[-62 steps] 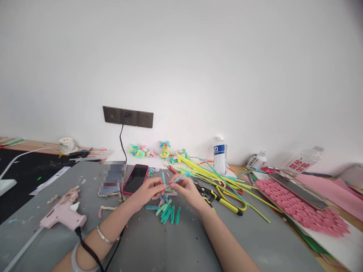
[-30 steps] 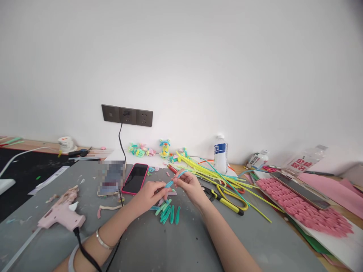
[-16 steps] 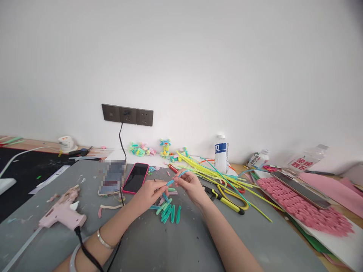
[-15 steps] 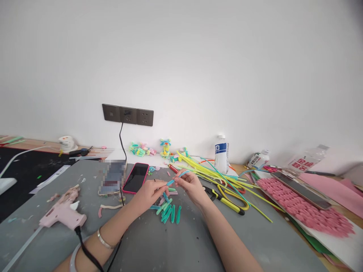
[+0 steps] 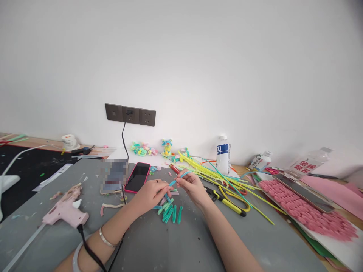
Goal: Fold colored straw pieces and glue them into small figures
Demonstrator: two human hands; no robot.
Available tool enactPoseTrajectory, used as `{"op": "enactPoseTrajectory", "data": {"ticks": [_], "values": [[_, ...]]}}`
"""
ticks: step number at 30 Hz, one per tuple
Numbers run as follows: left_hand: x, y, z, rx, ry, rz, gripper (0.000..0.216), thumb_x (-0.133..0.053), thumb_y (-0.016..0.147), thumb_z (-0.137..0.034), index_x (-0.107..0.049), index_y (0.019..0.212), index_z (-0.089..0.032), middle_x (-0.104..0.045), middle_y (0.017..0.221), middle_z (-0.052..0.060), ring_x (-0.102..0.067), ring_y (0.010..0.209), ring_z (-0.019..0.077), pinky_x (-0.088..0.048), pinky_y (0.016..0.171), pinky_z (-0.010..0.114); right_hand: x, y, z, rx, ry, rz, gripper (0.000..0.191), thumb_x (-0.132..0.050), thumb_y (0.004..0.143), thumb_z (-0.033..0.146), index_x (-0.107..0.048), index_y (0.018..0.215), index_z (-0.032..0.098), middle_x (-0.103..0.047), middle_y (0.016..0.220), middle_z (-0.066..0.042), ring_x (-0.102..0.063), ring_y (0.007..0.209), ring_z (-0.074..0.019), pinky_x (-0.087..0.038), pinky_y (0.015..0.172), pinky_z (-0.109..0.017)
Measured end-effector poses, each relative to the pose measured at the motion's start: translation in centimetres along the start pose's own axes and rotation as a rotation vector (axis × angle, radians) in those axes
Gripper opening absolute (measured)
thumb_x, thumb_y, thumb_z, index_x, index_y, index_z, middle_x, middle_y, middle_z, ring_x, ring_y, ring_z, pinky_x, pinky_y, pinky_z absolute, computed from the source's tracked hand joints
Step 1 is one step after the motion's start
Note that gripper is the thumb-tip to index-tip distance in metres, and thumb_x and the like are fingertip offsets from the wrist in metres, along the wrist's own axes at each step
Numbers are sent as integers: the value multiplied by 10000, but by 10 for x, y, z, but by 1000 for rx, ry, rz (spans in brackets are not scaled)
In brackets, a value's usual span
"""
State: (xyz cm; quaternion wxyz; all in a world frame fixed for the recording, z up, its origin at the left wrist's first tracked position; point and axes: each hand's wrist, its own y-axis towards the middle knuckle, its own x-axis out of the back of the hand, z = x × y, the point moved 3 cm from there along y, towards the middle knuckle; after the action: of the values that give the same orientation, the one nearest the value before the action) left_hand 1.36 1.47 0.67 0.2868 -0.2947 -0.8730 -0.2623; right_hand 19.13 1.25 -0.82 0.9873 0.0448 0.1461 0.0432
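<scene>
Between my two hands is a light-blue pipe cleaner (image 5: 172, 183), raised over the grey mat (image 5: 176, 249). My left hand (image 5: 152, 192) pinches one end of it, fingertips pressed together. The other part is pinched by my right hand (image 5: 192, 187), and a curved length of it rises over those fingers. Just below lie several short teal pipe cleaner pieces (image 5: 173, 214), with paler green and blue ones partly hidden by my left hand. Beyond my right hand, long yellow pipe cleaners (image 5: 218, 173) spread across the mat beside yellow-handled pliers (image 5: 229, 204).
A pink glue gun (image 5: 66, 211) with a black cord lies at left. Near my left hand are a pink-edged phone (image 5: 138, 177) and a blurred device (image 5: 115, 176). Small figures (image 5: 167, 148) and a white bottle (image 5: 223, 156) stand by the wall. Pink braided material (image 5: 306, 211) lies right.
The whole view has shifted slightly, so things sit a little further right. Both hands keep their pinch on the blue pipe cleaner, with only slight finger movement.
</scene>
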Motion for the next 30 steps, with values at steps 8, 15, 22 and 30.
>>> {"op": "enactPoseTrajectory", "data": {"ticks": [8,15,22,30], "values": [[-3,8,11,171,-591,-127,270,-649,840,-397,-681,964,-159,-706,841,59,-646,741,184,-462,596,242,-8,-3,0,102,-72,34,211,-837,683,324,-669,700,197,-637,754,-2,-577,680,-147,-466,645,-273],[-4,7,15,355,-969,-188,276,-810,709,-373,-721,863,-162,-635,693,-4,-528,582,91,-426,569,220,-12,-6,1,145,-197,108,176,-814,720,310,-668,711,211,-606,771,-1,-570,780,-164,-464,704,-278],[-13,5,16,435,-1121,-154,332,-860,639,-404,-782,838,-151,-676,760,39,-560,703,112,-433,640,225,-21,-10,6,181,-211,186,241,-819,713,347,-632,679,200,-559,785,3,-553,747,-151,-470,682,-284],[-10,6,21,434,-1108,-207,278,-846,665,-389,-782,765,-138,-695,818,65,-524,709,116,-439,697,258,-19,-8,5,221,-245,206,180,-794,741,362,-703,795,216,-574,856,-18,-572,812,-167,-494,737,-310]]}}
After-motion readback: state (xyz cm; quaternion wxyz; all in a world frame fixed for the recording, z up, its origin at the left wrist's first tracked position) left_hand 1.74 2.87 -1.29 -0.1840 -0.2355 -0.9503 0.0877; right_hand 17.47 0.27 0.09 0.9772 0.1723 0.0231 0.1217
